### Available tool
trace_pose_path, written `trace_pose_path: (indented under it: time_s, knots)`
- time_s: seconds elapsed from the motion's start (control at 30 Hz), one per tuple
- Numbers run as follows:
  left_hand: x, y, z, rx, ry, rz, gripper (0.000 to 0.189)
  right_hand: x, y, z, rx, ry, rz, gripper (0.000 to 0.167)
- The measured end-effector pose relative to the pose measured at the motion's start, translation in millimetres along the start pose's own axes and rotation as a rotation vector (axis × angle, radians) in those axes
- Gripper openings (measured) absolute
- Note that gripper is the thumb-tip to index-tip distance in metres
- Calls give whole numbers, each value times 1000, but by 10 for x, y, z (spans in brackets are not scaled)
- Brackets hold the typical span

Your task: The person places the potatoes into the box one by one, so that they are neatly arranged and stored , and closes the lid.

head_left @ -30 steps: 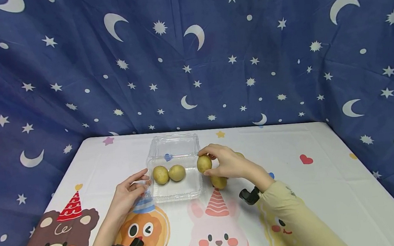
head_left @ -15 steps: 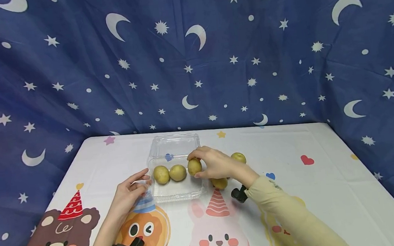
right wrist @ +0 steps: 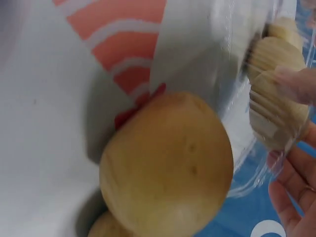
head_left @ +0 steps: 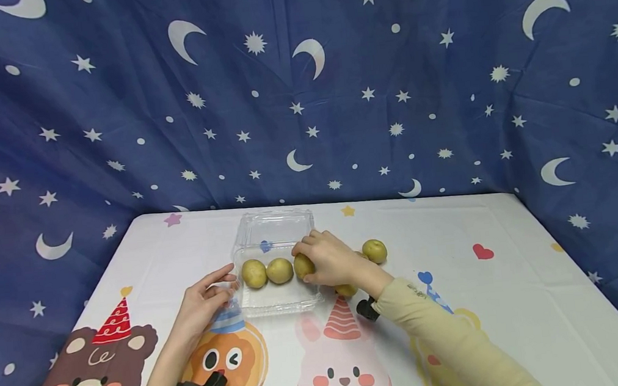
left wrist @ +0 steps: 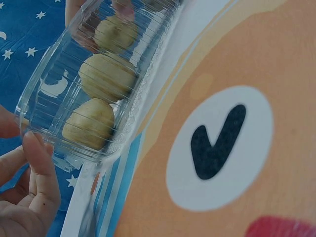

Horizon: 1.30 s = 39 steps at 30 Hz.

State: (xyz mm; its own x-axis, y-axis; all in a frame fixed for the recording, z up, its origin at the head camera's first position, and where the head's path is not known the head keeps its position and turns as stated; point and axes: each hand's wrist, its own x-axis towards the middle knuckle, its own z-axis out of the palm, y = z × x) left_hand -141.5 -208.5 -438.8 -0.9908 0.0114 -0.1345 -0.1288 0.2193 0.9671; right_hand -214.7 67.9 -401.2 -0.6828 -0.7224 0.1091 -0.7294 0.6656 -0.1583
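Note:
A clear plastic clamshell container [head_left: 280, 300] stands with its lid [head_left: 273, 227] folded back. Two potatoes, one at the left [head_left: 254, 274] and one in the middle [head_left: 279, 271], sit in its base. My right hand [head_left: 332, 259] grips a third potato [head_left: 304, 267] by thumb and fingers, inside the container at its right end. At the opposite end my left hand [head_left: 202, 300] holds the container's edge; in the left wrist view its fingertips [left wrist: 32, 140] are at the plastic rim.
Right of the container lie more potatoes on the white printed tablecloth [head_left: 517, 297]: one [head_left: 375, 251] behind the right wrist and one [head_left: 346, 290] partly hidden under it. Another peeks out between them. A dark blue star curtain [head_left: 300, 95] hangs behind the table.
My right hand has carried its potato leftward over the container's right wall and slightly down, beside the other two. The left hand has stayed in place.

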Motion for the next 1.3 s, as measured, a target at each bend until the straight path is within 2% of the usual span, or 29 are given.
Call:
trace_pose_path:
  time_s: [0.37, 0.67, 1.0, 1.3]
  knots:
    - [-9, 8, -3, -1, -5, -11, 54, 21, -104, 67, -92, -37, 76, 44]
    - [-10, 8, -1, -1, -2, 1, 54, 12, -142, 74, -79, -38, 99, 45]
    - [-9, 1, -8, 9, 1, 1, 54, -47, -139, 121, -5, 65, 71, 36]
    - [1, -7, -8, 17, -4, 5, 53, -113, -127, 146, 91, 133, 84, 29]
